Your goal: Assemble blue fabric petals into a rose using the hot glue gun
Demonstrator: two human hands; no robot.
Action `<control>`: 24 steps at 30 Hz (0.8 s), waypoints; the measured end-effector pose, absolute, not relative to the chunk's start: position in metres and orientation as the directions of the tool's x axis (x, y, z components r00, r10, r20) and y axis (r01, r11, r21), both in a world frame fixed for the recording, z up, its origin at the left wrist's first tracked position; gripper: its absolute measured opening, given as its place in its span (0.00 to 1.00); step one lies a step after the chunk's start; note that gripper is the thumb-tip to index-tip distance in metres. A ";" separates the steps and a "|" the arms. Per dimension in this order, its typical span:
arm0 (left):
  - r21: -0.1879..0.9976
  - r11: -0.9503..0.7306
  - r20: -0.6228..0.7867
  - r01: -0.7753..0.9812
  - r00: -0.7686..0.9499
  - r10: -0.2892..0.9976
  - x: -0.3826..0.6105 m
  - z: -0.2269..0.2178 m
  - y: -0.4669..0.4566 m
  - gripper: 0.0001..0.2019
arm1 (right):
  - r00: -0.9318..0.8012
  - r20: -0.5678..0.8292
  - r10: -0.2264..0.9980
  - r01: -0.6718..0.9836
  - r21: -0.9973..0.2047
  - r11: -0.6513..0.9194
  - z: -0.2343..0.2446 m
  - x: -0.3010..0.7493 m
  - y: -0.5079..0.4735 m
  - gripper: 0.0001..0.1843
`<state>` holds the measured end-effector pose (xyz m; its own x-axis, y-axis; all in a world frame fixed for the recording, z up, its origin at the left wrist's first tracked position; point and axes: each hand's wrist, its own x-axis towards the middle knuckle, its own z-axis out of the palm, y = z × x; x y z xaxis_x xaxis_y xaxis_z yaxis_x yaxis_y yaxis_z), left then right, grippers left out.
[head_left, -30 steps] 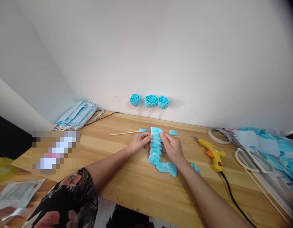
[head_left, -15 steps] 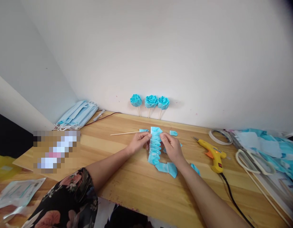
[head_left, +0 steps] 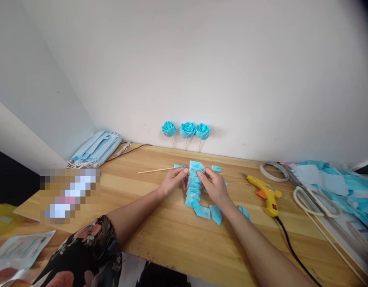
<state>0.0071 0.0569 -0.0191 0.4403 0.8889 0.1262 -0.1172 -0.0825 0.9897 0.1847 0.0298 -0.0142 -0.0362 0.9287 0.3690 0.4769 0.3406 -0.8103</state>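
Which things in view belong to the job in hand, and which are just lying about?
Likely part of the job:
pleated blue strip, pinched by left hand and right hand
loose blue pieces
perhaps the yellow glue gun

Apparently just lying about:
clear plastic packet
white coil

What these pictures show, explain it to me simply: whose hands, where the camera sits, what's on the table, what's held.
No machine here: the left hand and right hand are a person's own, bare. A camera worn on that person's head looks forward and down. Both hands pinch a pleated blue strip. At the back of the wooden table, three blue flowers on sticks stand by the wall. Face masks lie on the left, a yellow glue gun and white-handled scissors on the right.
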 end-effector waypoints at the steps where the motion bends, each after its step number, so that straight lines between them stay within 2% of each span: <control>1: 0.990 -0.086 0.126 -0.110 0.444 0.887 0.007 -0.019 0.057 0.28 | -0.039 0.369 0.929 0.472 -0.812 0.343 -0.014 0.185 0.030 0.20; 24: 0.993 -0.086 0.115 -0.086 0.418 0.901 0.007 -0.018 0.056 0.25 | -0.041 0.423 0.905 0.531 -0.759 0.378 -0.009 0.185 0.028 0.23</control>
<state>0.0067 0.0560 -0.0177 0.4184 0.9010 0.1145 -0.0863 -0.0861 0.9925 0.1845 0.0283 -0.0093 -0.0405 0.9053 0.4227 0.5307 0.3780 -0.7586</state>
